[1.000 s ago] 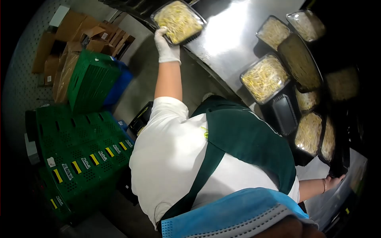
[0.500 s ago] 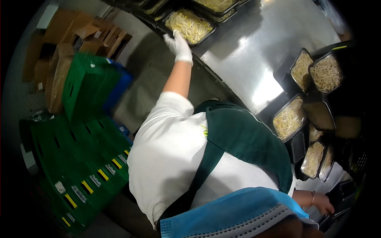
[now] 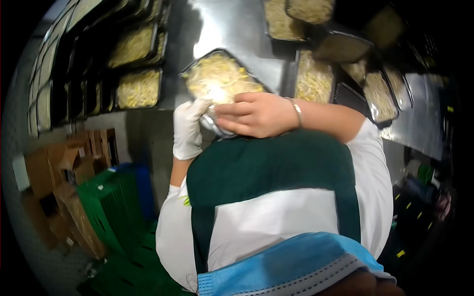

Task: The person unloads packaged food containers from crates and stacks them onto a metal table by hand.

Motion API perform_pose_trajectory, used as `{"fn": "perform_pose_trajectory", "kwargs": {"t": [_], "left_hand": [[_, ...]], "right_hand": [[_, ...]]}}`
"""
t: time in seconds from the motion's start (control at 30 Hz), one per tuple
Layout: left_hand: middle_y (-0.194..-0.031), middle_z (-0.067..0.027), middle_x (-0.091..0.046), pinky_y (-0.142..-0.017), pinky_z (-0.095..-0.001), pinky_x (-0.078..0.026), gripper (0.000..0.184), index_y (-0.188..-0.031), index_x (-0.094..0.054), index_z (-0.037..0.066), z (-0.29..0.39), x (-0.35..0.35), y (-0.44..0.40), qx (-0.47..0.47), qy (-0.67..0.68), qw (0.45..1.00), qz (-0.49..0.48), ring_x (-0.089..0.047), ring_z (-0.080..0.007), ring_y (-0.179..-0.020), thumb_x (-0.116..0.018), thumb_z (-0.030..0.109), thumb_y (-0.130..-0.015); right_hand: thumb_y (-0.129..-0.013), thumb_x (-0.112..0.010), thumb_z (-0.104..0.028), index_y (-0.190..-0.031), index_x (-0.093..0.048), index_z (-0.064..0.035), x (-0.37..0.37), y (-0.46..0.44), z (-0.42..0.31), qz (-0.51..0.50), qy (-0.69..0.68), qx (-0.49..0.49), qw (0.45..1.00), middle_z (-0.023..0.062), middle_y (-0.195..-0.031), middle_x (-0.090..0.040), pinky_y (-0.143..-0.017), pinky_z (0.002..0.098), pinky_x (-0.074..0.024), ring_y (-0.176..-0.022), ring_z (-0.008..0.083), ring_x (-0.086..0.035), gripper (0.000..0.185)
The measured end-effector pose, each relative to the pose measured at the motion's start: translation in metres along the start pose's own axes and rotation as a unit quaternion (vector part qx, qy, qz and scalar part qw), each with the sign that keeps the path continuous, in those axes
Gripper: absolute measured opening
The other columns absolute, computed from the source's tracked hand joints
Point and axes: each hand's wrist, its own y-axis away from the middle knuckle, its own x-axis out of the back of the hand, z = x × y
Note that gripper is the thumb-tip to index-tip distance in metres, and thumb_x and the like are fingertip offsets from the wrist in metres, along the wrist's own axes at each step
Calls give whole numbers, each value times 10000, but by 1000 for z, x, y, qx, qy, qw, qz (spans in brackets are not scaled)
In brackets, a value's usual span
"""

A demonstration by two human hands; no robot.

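As the left hand (image 3: 187,130) gripped its corner, a tray of sprouts (image 3: 219,74) sat at upper centre

While the head view blurred the fingertips, it showed that white-gloved hand closed on the near left corner of the black tray. The bare right hand (image 3: 259,116), a bracelet (image 3: 298,113) at its wrist, lay across the near edge with its fingers close together; whether it gripped, one could not tell. The tray stood over the desk (image 3: 212,29), just beyond the green apron (image 3: 266,167). Stacked trays (image 3: 132,47) filled the upper left of the frame, and other filled trays (image 3: 314,76) crowded the upper right. Cardboard boxes (image 3: 42,170) and a green crate (image 3: 111,207) stood at lower left.
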Motion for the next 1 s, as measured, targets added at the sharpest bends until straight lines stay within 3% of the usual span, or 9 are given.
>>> {"fn": "perform_pose_trajectory", "kwargs": {"t": [0.1, 0.23, 0.37, 0.53, 0.63, 0.73, 0.77, 0.97, 1.0], "left_hand": [[-779, -90, -585, -598, -245, -458, 209, -857, -580, -24, 12, 0, 12, -125, 34, 979, 159, -560, -157, -657, -560, 135, -723], [-900, -142, -550, -707, -329, -469, 313, -987, -513, -34, 35, 57, 13, -291, 157, 906, 263, -549, -219, -834, -541, 135, -725], [-915, -124, -551, -709, -329, -469, 279, -937, -515, 2, 18, 193, -55, -217, 179, 918, 280, -550, -230, -806, -611, 150, -722], [-650, -35, -548, -523, -246, -419, 304, -826, -523, 50, 19, 122, -33, -139, 52, 881, 449, -539, -139, -569, -597, 339, -766], [-528, -77, -549, -509, -251, -418, 254, -771, -565, 31, 3, 43, -2, -281, -94, 911, 288, -521, -161, -460, -450, 248, -835], [-735, -95, -608, -551, -228, -423, 272, -759, -568, 27, -19, -57, -3, -93, -246, 954, -142, -570, -120, -700, -456, 266, -824], [-748, -94, -612, -504, -199, -406, 282, -796, -577, 14, -38, -66, -12, -59, -226, 955, -181, -567, -105, -637, -477, 276, -827], [-637, -42, -582, -431, -174, -381, 269, -847, -559, -15, -85, -36, -21, 75, -100, 988, -89, -562, -112, -486, -512, 249, -835], [-641, -46, -584, -428, -174, -375, 270, -847, -560, -12, -99, -31, -23, 70, -76, 991, -87, -561, -112, -484, -515, 253, -834]], "right_hand": [[-720, -587, -247, -1138, -478, -199, 21, 14, 10, 12, -65, -81, 995, 44, -1235, -427, -866, 395, -347, -1143, 218, -395, 434], [-600, -691, -150, -1093, -495, -91, 90, 127, 59, 123, 198, -408, 883, 93, -1146, -497, -882, 361, -367, -1059, 284, -455, 534], [-684, -640, -135, -932, -528, -29, 124, 251, 93, 43, 142, -612, 776, 87, -902, -562, -781, 314, -422, -883, 234, -542, 292], [-734, -589, -87, -843, -482, -23, 145, 233, 65, 73, -19, -583, 809, 7, -768, -496, -666, 219, -387, -729, 97, -469, 165], [-755, -589, -98, -765, -473, -54, 144, 207, 22, 274, -213, -634, 691, -55, -682, -455, -579, 168, -351, -651, 17, -422, 125], [-768, -586, -160, -768, -509, -81, 87, 148, 7, 357, -439, -623, 540, -56, -666, -473, -558, 161, -339, -612, 25, -431, 111], [-772, -589, -176, -792, -512, -77, 63, 140, 7, 291, -462, -609, 576, -41, -676, -485, -564, 171, -350, -613, 42, -441, 126], [-836, -518, -241, -679, -523, -23, 5, 173, -83, 88, -515, -694, 496, -15, -605, -484, -517, 199, -361, -550, 56, -424, 269], [-832, -526, -281, -717, -549, -24, 1, 192, -93, 105, -525, -743, 403, -12, -609, -503, -499, 189, -366, -534, 52, -452, 283]]}}
